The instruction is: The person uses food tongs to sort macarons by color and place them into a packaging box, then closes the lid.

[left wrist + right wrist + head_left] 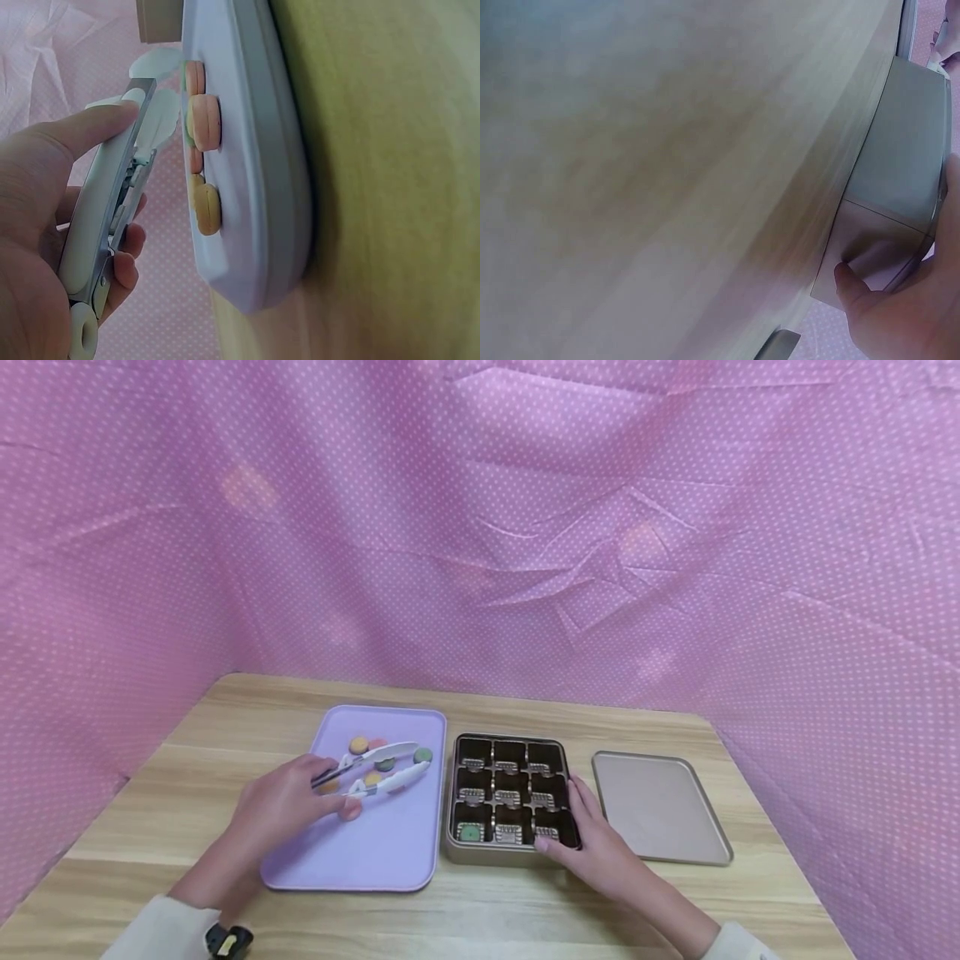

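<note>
My left hand (281,797) grips a pair of tongs (112,195) with white grips and pale spread tips, over the lavender tray (345,860). In the head view the tips lie either side of a green macaron (423,755) near the tray's right edge. Yellow (359,745), pink (206,122) and other green macarons are scattered on the tray under the tongs. My right hand (600,847) holds the near right corner of a square tin box (487,853), thumb over the rim. Its dark insert has several compartments; a green macaron (470,832) sits in the near left one.
A flat tin lid (660,810) lies on the wooden table (517,918) to the right of the box. Tray and box stand side by side with a narrow gap. Pink dotted cloth (480,527) hangs behind and at both sides.
</note>
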